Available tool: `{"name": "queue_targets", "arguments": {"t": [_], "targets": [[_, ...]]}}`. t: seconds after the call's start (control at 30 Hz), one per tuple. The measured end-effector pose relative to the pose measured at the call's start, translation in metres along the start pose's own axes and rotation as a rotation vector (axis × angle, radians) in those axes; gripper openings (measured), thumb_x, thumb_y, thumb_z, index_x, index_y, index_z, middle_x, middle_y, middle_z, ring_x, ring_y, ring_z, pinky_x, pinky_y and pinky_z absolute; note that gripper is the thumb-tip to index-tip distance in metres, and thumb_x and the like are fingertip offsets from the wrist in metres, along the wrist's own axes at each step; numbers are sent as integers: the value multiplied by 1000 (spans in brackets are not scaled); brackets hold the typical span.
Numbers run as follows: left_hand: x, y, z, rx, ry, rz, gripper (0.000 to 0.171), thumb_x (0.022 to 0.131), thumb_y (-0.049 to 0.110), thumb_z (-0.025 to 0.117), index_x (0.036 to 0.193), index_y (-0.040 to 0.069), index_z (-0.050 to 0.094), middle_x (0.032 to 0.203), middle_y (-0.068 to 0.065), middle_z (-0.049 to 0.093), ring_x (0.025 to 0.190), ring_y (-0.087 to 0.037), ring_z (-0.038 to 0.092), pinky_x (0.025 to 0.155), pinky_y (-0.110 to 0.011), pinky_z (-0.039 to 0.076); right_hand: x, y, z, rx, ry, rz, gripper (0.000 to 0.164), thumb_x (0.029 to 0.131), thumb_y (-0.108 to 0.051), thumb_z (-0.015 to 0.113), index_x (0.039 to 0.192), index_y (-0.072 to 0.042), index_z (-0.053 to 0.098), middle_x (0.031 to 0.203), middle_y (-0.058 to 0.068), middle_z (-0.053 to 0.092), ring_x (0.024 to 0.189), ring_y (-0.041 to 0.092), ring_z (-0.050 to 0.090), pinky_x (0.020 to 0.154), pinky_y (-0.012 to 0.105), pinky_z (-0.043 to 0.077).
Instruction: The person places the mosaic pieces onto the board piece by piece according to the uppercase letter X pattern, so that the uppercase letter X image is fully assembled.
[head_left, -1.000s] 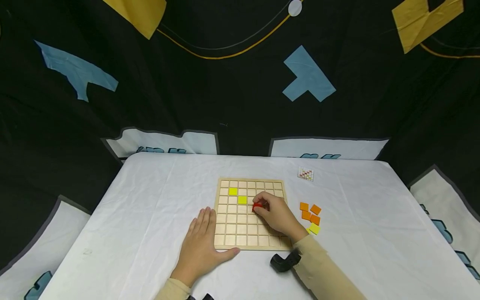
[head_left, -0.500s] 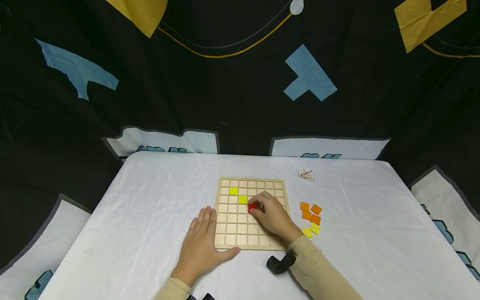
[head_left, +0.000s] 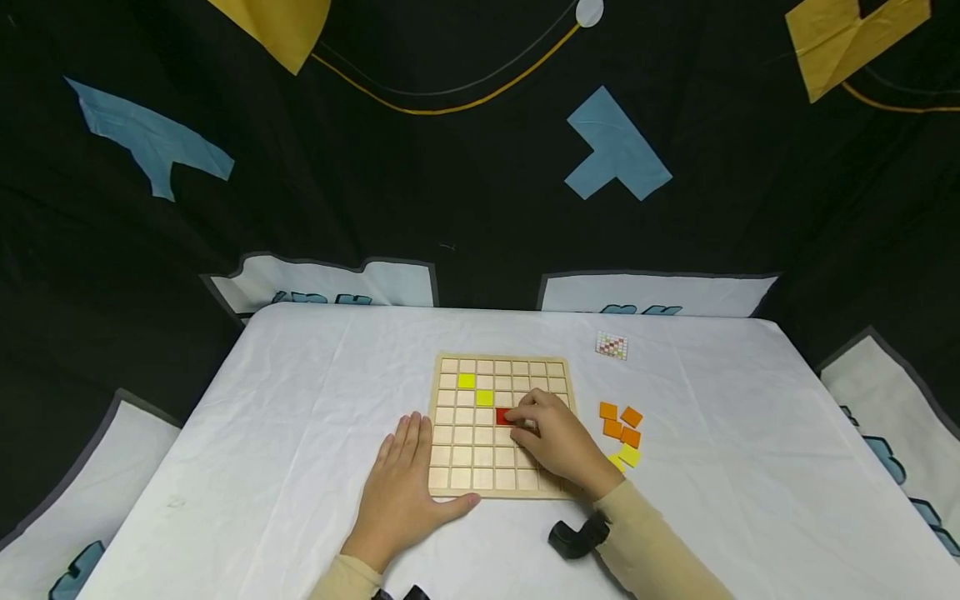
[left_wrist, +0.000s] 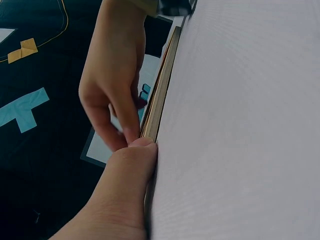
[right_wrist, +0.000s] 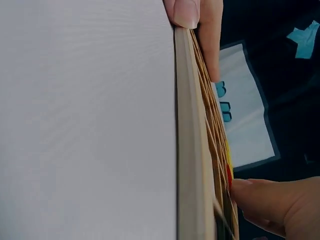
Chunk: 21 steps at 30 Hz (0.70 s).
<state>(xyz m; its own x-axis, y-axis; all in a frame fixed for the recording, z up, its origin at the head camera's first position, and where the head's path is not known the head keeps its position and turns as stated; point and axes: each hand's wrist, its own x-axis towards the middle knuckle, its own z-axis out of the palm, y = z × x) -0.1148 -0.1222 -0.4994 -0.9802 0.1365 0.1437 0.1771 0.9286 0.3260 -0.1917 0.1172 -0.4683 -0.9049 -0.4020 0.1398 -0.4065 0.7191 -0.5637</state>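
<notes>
A wooden grid board point(head_left: 462, 457) lies on the white-covered table, two yellow tiles point(head_left: 484, 397) set in its cells on a diagonal. One cell further along that diagonal lies a red tile point(head_left: 502, 416), flat in its cell. My right hand point(head_left: 555, 437) is over the board with a fingertip on the red tile's right part. In the right wrist view, my right thumb point(right_wrist: 245, 187) is right by the red tile point(right_wrist: 229, 174). My left hand point(head_left: 401, 487) lies with straight fingers along the board's left side, its thumb point(left_wrist: 142, 145) against the near edge.
To the right of the board lie several loose orange tiles point(head_left: 611, 428) and yellow tiles point(head_left: 628, 455). A small card with a coloured grid pattern point(head_left: 612, 346) lies further back. A dark curtain point(head_left: 480, 208) hangs behind the table.
The red tile, pinched in my right hand, moved left and now lies flat in a cell. My right fingers have loosened and drawn back to the right. The left hand stayed put.
</notes>
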Motion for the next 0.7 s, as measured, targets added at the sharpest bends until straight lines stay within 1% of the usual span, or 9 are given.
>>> {"name": "queue_targets", "arguments": {"t": [0.17, 0.33, 0.37, 0.43, 0.47, 0.5, 0.57, 0.6, 0.7], "targets": [[1, 0, -1, -10, -5, -7, 128, 71, 86, 58, 155, -3, 22, 164, -19, 21, 154, -34, 17, 125, -50, 18, -19, 11, -16, 1, -6, 31, 23, 91, -19, 73, 114, -18, 74, 103, -9, 63, 89, 11, 48, 76, 27, 43], [0, 0, -4, -10, -22, -10, 128, 71, 86, 58, 155, -4, 21, 164, -19, 19, 154, -34, 16, 125, -50, 18, -39, 27, -38, -58, -13, 36, 23, 91, -16, 72, 114, -16, 73, 101, -7, 64, 89, 11, 48, 75, 27, 43], [0, 0, -4, -8, -24, -11, 128, 71, 86, 58, 155, -4, 21, 164, -19, 19, 154, -34, 16, 125, -50, 18, -43, 30, -42, -76, -19, 38, 23, 90, -16, 72, 114, -16, 73, 101, -6, 64, 89, 12, 49, 75, 28, 44], [0, -1, -4, -9, -26, -12, 129, 71, 86, 58, 156, -3, 21, 165, -18, 18, 154, -34, 15, 125, -50, 17, -50, 35, -51, -132, -19, 35, 25, 89, -15, 73, 114, -14, 72, 104, -4, 66, 95, 15, 56, 86, 34, 49], [0, -1, -4, -11, -26, -13, 129, 71, 86, 58, 156, -3, 21, 165, -18, 18, 154, -34, 15, 125, -50, 17, -53, 38, -55, -158, -23, 39, 25, 89, -16, 74, 114, -14, 72, 107, -2, 67, 98, 17, 58, 89, 38, 51], [0, -1, -4, -12, -26, -14, 129, 71, 87, 57, 156, -3, 21, 165, -18, 18, 155, -34, 15, 125, -50, 17, -56, 40, -58, -178, -31, 48, 26, 88, -16, 74, 113, -14, 72, 106, -1, 67, 99, 19, 58, 90, 42, 50], [0, -1, -3, -17, -25, -14, 129, 71, 87, 58, 156, -3, 20, 165, -18, 17, 155, -33, 15, 125, -50, 17, -62, 44, -65, -206, -51, 73, 26, 86, -17, 76, 112, -14, 73, 105, 0, 66, 99, 22, 58, 91, 45, 50], [0, -1, -3, -18, -25, -13, 129, 71, 87, 57, 156, -3, 20, 165, -18, 17, 155, -33, 15, 125, -50, 17, -64, 46, -68, -215, -61, 88, 27, 85, -18, 77, 111, -14, 73, 105, -1, 66, 99, 21, 58, 90, 44, 50], [0, -1, -3, -18, -22, -10, 129, 71, 86, 58, 156, -3, 20, 165, -18, 18, 155, -33, 15, 125, -50, 17, -71, 50, -73, -216, -105, 137, 26, 83, -21, 80, 108, -17, 73, 100, -4, 64, 91, 16, 52, 80, 37, 47]]}}
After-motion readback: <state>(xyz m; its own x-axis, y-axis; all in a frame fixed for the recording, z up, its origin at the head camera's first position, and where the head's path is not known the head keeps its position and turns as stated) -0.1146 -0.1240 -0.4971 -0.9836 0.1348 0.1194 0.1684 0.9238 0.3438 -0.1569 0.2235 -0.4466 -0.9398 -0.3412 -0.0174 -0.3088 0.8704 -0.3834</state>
